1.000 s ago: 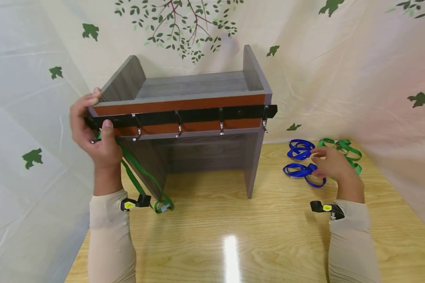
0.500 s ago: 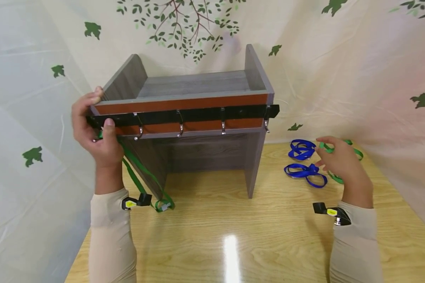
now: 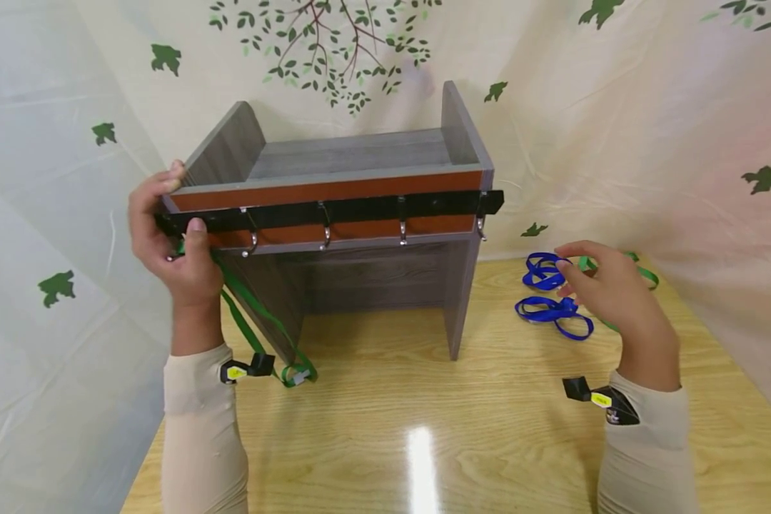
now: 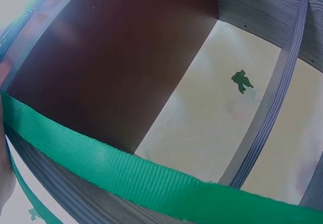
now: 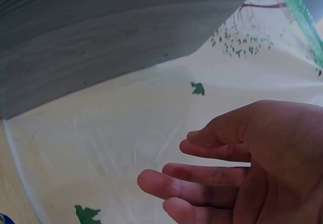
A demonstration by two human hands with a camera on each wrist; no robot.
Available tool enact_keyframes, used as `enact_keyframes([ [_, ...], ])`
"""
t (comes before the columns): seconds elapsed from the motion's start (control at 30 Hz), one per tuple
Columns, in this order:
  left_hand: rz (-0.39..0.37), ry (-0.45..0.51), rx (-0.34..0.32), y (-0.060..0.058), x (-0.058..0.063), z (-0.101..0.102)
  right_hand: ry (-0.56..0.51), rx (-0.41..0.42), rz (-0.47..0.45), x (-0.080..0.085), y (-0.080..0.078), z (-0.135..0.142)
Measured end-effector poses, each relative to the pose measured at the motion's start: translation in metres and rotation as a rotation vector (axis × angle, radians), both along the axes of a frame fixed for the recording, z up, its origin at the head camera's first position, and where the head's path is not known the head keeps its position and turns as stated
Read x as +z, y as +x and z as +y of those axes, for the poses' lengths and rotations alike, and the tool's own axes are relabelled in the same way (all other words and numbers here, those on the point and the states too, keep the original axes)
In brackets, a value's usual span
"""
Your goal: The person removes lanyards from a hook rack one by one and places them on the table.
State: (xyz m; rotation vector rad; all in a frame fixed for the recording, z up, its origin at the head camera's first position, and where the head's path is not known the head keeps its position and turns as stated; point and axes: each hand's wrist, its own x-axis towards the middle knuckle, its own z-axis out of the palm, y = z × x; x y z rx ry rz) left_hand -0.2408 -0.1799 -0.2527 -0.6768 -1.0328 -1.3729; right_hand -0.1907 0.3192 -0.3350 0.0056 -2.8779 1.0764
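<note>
My left hand [image 3: 180, 243] grips the left end of a black hook rail [image 3: 360, 209], its thumb on the rail's front and its fingers around the side of a grey wooden shelf [image 3: 353, 153]. From beside that hand hangs a green lanyard [image 3: 247, 293]; its lower end with a light clip reaches down near the table. In the left wrist view its strap [image 4: 101, 168] crosses the foreground. My right hand [image 3: 607, 285] hovers over the coiled lanyards at the right, fingers loosely bent. Its palm [image 5: 282, 153] holds nothing in the right wrist view. Two blue lanyards, an upper [image 3: 542, 271] and a lower [image 3: 552, 312], lie beside its fingertips.
More green lanyard [image 3: 647, 277] lies partly hidden behind the right hand. Several metal hooks [image 3: 326, 232] stick out from the rail. The wooden table [image 3: 373, 400] meets a pale leaf-printed cloth [image 3: 565, 143] at the back.
My right hand first shifts right over the green lanyards, then its fingertips come back left toward the upper blue one. The left hand stays in place on the rail.
</note>
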Motion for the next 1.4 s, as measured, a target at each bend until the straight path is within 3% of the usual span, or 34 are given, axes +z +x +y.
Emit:
enact_keyframes([
  [0.43,-0.015,-0.005,-0.017,0.003,0.000,0.000,0.022,0.096,0.141,0.013,0.019,-0.023],
  [0.83,0.004,0.002,-0.009,0.000,0.000,-0.001,-0.083,0.209,0.177,0.021,0.031,-0.048],
  [1.4,0.001,0.005,-0.012,0.001,0.000,-0.001,-0.033,0.309,0.217,0.025,0.047,-0.077],
])
